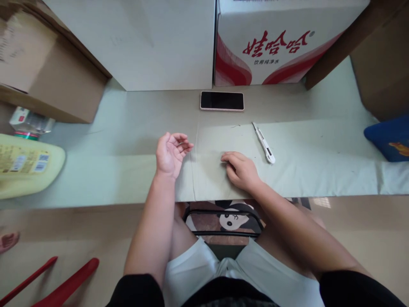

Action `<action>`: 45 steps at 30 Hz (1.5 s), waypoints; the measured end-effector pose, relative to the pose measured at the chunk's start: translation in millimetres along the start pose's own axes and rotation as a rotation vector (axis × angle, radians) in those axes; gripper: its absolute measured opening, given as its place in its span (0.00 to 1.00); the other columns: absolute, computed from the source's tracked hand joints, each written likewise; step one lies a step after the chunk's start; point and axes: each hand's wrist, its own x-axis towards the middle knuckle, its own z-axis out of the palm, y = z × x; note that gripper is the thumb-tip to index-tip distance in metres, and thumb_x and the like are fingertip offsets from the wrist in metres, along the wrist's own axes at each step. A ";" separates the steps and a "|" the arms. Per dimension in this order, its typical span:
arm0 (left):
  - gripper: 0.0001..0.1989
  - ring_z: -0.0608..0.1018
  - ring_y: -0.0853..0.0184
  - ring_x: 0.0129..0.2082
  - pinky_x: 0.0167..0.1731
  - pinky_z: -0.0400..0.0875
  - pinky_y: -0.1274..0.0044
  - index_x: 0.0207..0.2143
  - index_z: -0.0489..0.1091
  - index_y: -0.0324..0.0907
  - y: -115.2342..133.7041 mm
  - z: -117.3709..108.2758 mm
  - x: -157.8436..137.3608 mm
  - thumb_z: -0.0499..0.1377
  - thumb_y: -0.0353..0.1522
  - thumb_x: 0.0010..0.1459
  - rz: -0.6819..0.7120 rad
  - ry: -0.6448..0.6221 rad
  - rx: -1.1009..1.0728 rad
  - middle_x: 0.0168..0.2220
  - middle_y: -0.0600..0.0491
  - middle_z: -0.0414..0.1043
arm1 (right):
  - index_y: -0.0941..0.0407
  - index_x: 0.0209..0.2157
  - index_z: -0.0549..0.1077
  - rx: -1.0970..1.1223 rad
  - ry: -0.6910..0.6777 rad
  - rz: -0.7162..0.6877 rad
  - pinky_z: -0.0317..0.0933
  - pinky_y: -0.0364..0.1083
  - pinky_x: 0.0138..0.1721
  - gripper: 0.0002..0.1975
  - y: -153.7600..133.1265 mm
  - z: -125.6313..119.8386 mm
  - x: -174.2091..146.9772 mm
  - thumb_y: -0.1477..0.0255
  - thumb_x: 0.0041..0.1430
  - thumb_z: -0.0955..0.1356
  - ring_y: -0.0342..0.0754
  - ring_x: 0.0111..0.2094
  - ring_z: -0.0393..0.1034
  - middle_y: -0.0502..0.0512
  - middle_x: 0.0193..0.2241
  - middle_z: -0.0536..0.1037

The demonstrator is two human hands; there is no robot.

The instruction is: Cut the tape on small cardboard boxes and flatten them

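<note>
My left hand (173,154) is turned palm up over the pale green table cover (134,175), its fingers loosely bent and apart with nothing in them. Palm down near the table's front edge lies my right hand (241,169), fingers relaxed and pointing left; no object shows in it. To the right of that hand, without touching it, is a white utility knife (263,143) with its narrow end pointing away from me. A phone (222,101) with a dark screen and pink edge lies beyond both hands.
A plain white box (169,47) and a red-and-white carton (277,55) stand at the back. On the left are a cardboard box (73,81), a clear bottle (32,121) and a yellowish bottle (28,166). A blue object (388,136) sits at the right edge.
</note>
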 end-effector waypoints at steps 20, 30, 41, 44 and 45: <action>0.21 0.79 0.68 0.28 0.32 0.74 0.77 0.27 0.73 0.40 12.4 -12.6 -7.3 0.53 0.46 0.60 -0.011 -0.007 -0.004 0.31 0.48 0.77 | 0.54 0.37 0.76 -0.093 0.052 -0.025 0.74 0.53 0.50 0.09 -5.7 1.1 -0.8 0.77 0.62 0.64 0.53 0.50 0.78 0.58 0.45 0.83; 0.23 0.78 0.68 0.27 0.32 0.74 0.77 0.27 0.74 0.39 14.6 -12.6 -8.5 0.52 0.47 0.62 -0.028 -0.006 -0.017 0.26 0.50 0.73 | 0.54 0.36 0.76 -0.114 0.058 -0.037 0.75 0.53 0.50 0.09 -4.4 2.2 -2.2 0.76 0.63 0.63 0.53 0.50 0.79 0.57 0.45 0.83; 0.23 0.78 0.69 0.26 0.31 0.73 0.79 0.27 0.74 0.39 15.1 -13.9 -8.1 0.49 0.43 0.65 -0.046 -0.009 -0.052 0.24 0.51 0.71 | 0.55 0.35 0.76 -0.135 0.091 -0.091 0.76 0.52 0.46 0.09 -5.6 0.8 -1.1 0.77 0.62 0.64 0.53 0.47 0.80 0.57 0.43 0.83; 0.23 0.78 0.69 0.26 0.31 0.73 0.79 0.27 0.74 0.39 15.2 -13.8 -8.6 0.49 0.43 0.65 -0.052 -0.018 -0.048 0.25 0.51 0.72 | 0.54 0.34 0.77 -0.124 0.080 -0.070 0.76 0.53 0.47 0.09 -5.3 1.4 -1.4 0.77 0.62 0.64 0.54 0.47 0.80 0.58 0.44 0.83; 0.22 0.78 0.69 0.26 0.31 0.73 0.79 0.27 0.74 0.39 15.3 -13.6 -8.8 0.49 0.43 0.65 -0.054 -0.020 -0.043 0.25 0.51 0.72 | 0.54 0.34 0.77 -0.120 0.078 -0.063 0.76 0.53 0.48 0.09 -5.2 1.7 -1.5 0.76 0.62 0.64 0.53 0.47 0.80 0.58 0.44 0.83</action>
